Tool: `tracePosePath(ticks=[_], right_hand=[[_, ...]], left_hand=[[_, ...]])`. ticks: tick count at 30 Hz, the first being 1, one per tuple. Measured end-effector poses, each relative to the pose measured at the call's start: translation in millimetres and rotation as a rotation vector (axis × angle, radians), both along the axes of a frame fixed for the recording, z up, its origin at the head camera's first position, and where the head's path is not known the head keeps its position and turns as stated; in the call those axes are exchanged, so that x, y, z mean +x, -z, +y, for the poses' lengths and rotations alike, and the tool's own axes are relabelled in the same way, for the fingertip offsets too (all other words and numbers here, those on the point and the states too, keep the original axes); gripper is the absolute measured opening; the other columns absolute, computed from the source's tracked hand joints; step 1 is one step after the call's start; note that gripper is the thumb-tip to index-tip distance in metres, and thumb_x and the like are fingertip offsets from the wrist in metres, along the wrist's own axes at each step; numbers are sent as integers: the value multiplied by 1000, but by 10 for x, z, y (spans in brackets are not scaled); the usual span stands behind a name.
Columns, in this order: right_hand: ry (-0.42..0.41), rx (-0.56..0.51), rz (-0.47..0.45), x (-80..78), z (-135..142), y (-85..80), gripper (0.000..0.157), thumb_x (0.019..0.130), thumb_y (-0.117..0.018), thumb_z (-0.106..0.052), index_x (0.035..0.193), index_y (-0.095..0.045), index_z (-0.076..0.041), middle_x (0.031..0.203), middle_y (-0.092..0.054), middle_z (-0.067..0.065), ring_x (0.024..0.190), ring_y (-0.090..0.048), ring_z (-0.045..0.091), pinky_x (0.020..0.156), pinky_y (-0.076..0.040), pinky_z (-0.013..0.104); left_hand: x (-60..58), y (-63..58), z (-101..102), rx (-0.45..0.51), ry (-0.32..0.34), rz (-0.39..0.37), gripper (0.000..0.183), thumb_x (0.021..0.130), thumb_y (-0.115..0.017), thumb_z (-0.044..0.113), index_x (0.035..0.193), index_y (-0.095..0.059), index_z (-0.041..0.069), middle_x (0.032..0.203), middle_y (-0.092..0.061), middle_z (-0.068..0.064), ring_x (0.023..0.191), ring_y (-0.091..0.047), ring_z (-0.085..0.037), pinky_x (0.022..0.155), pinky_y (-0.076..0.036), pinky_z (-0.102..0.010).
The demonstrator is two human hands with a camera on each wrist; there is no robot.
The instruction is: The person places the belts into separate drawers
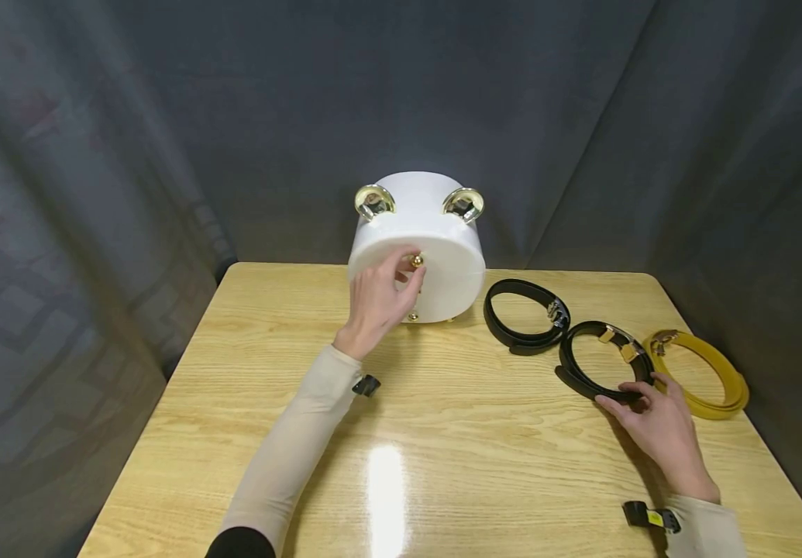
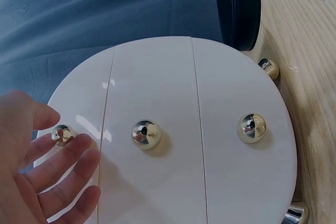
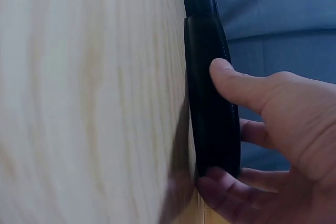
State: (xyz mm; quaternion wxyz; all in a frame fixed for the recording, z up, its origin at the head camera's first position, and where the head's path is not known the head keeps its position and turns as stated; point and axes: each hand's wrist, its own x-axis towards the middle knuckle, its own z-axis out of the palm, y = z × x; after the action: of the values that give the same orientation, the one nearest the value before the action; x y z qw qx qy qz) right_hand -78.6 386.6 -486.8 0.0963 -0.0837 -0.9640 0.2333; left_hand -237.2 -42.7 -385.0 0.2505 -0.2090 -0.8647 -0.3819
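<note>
Black belt (image 1: 582, 384), lower right, pinched by right hand (image 1: 664, 428), may uncoil if unevenly held; left hand (image 1: 378, 297) clasps gold knob (image 1: 418, 261).

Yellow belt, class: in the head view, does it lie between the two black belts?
No: the yellow belt lies to the right of both black belts.

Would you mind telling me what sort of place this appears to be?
Probably a small staged recording area, though the wider room is out of view. Dark gray curtains hang behind and beside a wood-grain table, and a small black device sits at each wrist.
</note>
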Motion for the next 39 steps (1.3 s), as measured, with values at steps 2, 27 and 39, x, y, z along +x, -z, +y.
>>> tracePosePath(ticks=[2,27,39], right_hand=[[-14,17,1,2,10,7,57,92,-83,-44,114,-71,7,132,-58,47,136,-43,63,98,-40,79],[-122,78,49,-21,10,58,36,94,-84,-33,107,-80,0,115,-72,31,90,-70,43,76,-55,60],[-122,64,83,-21,4,63,34,91,-86,-29,105,-80,1,112,-73,29,83,-69,37,67,-55,47]], left_hand=[[-3,2,-2,-2,-1,-4,30,103,-68,29,128,-72,12,104,-84,-6,81,-78,-19,58,-52,-30],[34,0,-5,8,-11,39,25,101,-71,26,122,-75,14,98,-84,-4,77,-80,-18,55,-49,-32],[85,0,-23,19,14,22,25,101,-72,25,122,-74,13,99,-84,-6,80,-80,-20,52,-46,-26]])
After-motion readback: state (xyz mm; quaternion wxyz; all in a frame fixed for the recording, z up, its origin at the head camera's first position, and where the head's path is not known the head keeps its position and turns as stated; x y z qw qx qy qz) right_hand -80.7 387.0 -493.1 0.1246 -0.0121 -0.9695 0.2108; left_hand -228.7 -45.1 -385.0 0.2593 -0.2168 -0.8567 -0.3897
